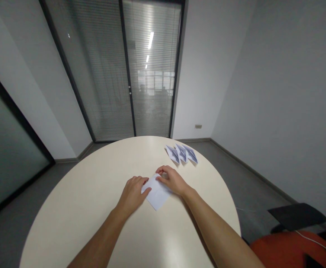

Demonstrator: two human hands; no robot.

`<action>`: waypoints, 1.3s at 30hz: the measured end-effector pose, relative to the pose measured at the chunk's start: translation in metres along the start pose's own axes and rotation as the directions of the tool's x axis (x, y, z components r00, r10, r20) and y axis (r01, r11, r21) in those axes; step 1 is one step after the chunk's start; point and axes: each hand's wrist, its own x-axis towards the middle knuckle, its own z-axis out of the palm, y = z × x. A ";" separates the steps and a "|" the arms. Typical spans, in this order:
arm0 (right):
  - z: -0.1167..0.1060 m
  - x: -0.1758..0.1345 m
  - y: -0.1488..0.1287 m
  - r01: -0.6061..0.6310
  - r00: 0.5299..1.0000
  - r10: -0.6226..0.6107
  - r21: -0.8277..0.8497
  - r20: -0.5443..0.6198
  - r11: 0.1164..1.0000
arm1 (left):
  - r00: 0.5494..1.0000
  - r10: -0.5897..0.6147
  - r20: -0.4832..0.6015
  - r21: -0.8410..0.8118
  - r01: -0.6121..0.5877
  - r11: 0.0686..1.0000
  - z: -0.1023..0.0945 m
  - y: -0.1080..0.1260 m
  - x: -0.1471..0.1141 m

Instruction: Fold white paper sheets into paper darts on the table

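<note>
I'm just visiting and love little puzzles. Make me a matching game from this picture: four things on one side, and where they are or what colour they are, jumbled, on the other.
Things:
1. Sheet of paper
2. Three folded papers
3. Round table
4. Chair seat

Places and colours:
A. Side by side, beyond the right hand
B. Red, at the picture's lower right
C. Touched by both the right hand and the left hand
D. Cream-coloured, underneath all the papers

Right pairs: 1-C, 2-A, 3-D, 4-B

Red chair (283, 250), blinds (109, 82), wall plate (198, 126)
</note>
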 end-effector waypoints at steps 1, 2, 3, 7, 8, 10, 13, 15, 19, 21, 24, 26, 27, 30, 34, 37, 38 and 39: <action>-0.001 0.000 -0.002 0.019 1.000 -0.019 0.001 -0.021 1.000 | 1.000 -0.013 -0.014 -0.005 0.013 1.000 0.000 -0.001 0.000; -0.002 0.000 -0.003 0.040 0.998 -0.040 -0.005 -0.043 0.999 | 0.999 -0.024 -0.033 -0.007 0.024 1.000 -0.001 -0.001 0.001; -0.003 0.000 -0.005 0.062 0.996 -0.063 -0.017 -0.065 0.998 | 0.998 -0.031 -0.059 -0.006 0.031 1.000 -0.002 -0.001 0.002; -0.006 -0.001 -0.010 0.150 0.977 -0.159 -0.071 -0.145 0.986 | 0.978 -0.007 -0.207 0.001 0.007 1.000 -0.007 0.000 0.003; -0.006 -0.001 -0.011 0.163 0.971 -0.174 -0.074 -0.163 0.984 | 0.968 0.010 -0.250 -0.002 -0.010 1.000 -0.008 0.001 0.003; -0.007 -0.001 -0.012 0.177 0.963 -0.188 -0.074 -0.194 0.981 | 0.945 0.048 -0.324 0.003 -0.050 0.999 -0.011 0.003 0.002; -0.008 -0.001 -0.014 0.168 0.960 -0.178 -0.064 -0.217 0.984 | 0.912 0.116 -0.394 0.063 -0.100 0.993 -0.015 0.006 0.000; -0.007 -0.001 -0.014 0.157 0.963 -0.165 -0.051 -0.212 0.986 | 0.904 0.168 -0.392 0.122 -0.130 0.984 -0.018 0.008 -0.002; -0.005 0.000 -0.012 0.168 0.969 -0.173 -0.040 -0.177 0.985 | 0.914 0.281 -0.294 0.211 -0.224 0.951 -0.022 0.009 -0.002; -0.005 0.000 -0.010 0.174 0.972 -0.179 -0.048 -0.150 0.984 | 0.922 0.316 -0.221 0.216 -0.270 0.938 -0.022 0.010 -0.001; -0.005 0.001 -0.004 0.167 0.980 -0.175 -0.095 -0.096 0.981 | 0.936 0.344 -0.079 0.159 -0.329 0.931 -0.019 0.010 0.000; -0.006 0.001 0.000 0.154 0.985 -0.164 -0.142 -0.055 0.978 | 0.931 0.365 0.010 0.093 -0.364 0.927 -0.017 0.012 0.000; -0.007 0.001 0.001 0.147 0.987 -0.155 -0.162 -0.035 0.976 | 0.926 0.376 0.043 0.060 -0.378 0.924 -0.017 0.014 0.000; -0.009 0.002 0.002 0.132 0.991 -0.133 -0.201 0.009 0.971 | 0.916 0.391 0.096 -0.019 -0.391 0.920 -0.018 0.020 -0.003; -0.010 0.002 0.003 0.131 0.991 -0.128 -0.217 0.024 0.967 | 0.932 0.346 0.112 -0.047 -0.342 0.938 -0.022 0.021 -0.007; -0.009 0.003 0.006 0.107 0.994 -0.105 -0.237 0.022 0.966 | 0.939 0.308 0.154 -0.030 -0.308 0.951 -0.021 0.014 -0.010; -0.009 0.002 0.007 0.099 0.995 -0.097 -0.249 0.022 0.963 | 0.939 0.301 0.170 -0.024 -0.301 0.953 -0.019 0.012 -0.011; -0.008 0.002 0.008 0.094 0.996 -0.091 -0.262 0.024 0.961 | 0.938 0.295 0.181 -0.019 -0.297 0.955 -0.018 0.010 -0.011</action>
